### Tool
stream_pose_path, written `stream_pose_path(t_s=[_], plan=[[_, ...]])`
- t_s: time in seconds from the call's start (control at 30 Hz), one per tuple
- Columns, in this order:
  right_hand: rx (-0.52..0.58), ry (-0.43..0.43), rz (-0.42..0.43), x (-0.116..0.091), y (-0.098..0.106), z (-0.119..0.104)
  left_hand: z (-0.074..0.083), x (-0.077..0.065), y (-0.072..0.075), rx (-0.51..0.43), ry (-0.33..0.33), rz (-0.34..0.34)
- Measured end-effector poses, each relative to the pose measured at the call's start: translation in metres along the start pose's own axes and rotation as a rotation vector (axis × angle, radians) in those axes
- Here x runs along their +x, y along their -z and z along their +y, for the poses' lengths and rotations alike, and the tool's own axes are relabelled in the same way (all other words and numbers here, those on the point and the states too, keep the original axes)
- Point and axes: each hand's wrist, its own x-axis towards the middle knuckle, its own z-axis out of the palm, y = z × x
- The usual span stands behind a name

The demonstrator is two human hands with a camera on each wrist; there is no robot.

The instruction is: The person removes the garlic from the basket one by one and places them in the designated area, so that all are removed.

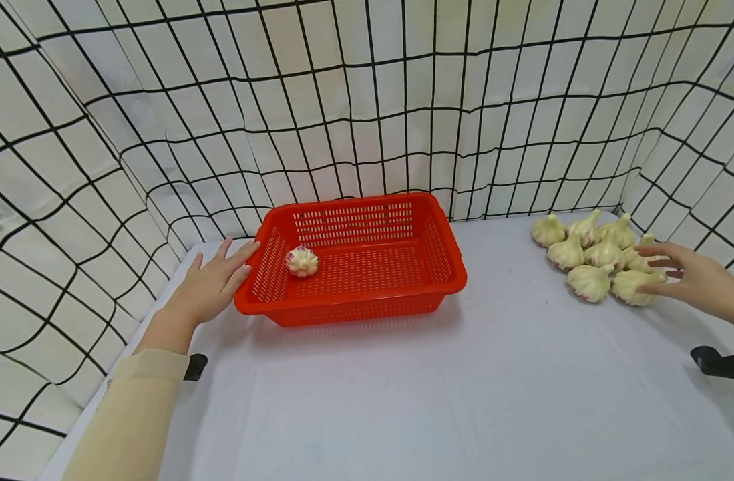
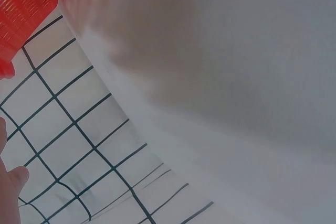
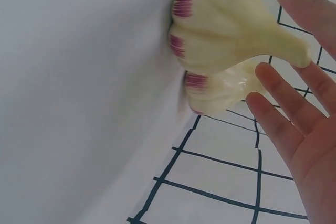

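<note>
My left hand (image 1: 213, 280) lies at the left rim of a red plastic basket (image 1: 351, 319), its fingers spread and straight with the fingertips right at the edge. Inside the basket, toward the left, sits one garlic bulb (image 1: 302, 261) with its purple-marked cloves showing. My right hand (image 1: 697, 280) reaches over the right side of a heap of several garlic bulbs (image 1: 589, 284). In the right wrist view, its parted fingers and thumb stand about the stem of a pale garlic bulb (image 3: 226, 30), not closed on it. Another bulb (image 3: 220, 90) shows behind that one.
A white cloth-covered table (image 1: 367, 401) lies under everything. Black wire grid panels (image 1: 403, 113) over white backing rise at the back and both sides. Dark wrist mounts (image 1: 716, 363) show at both sleeves.
</note>
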Motion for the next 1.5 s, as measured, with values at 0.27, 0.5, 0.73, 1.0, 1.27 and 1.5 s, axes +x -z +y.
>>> stream_pose_path(t_s=[0.27, 0.5, 0.73, 1.0, 1.27, 1.5], plan=[[-0.026, 0.049, 0.044, 0.005, 0.005, -0.011, 0.000, 0.000, 0.000, -0.002, 0.005, 0.003], [-0.021, 0.062, 0.035, 0.014, 0.011, -0.027, -0.001, 0.000, -0.001, -0.004, 0.000, 0.001], [-0.051, 0.138, 0.014, 0.028, 0.016, -0.051, 0.000, 0.001, 0.000, -0.004, -0.001, -0.008], [-0.045, 0.251, -0.010, 0.049, 0.024, -0.094, 0.000, 0.000, 0.001, -0.002, -0.009, -0.002], [-0.002, 0.310, -0.082, 0.079, 0.025, -0.141, 0.001, 0.000, 0.001, -0.011, -0.008, -0.005], [0.012, 0.375, -0.093, 0.105, 0.016, -0.174, 0.001, -0.001, 0.001, -0.010, -0.015, 0.004]])
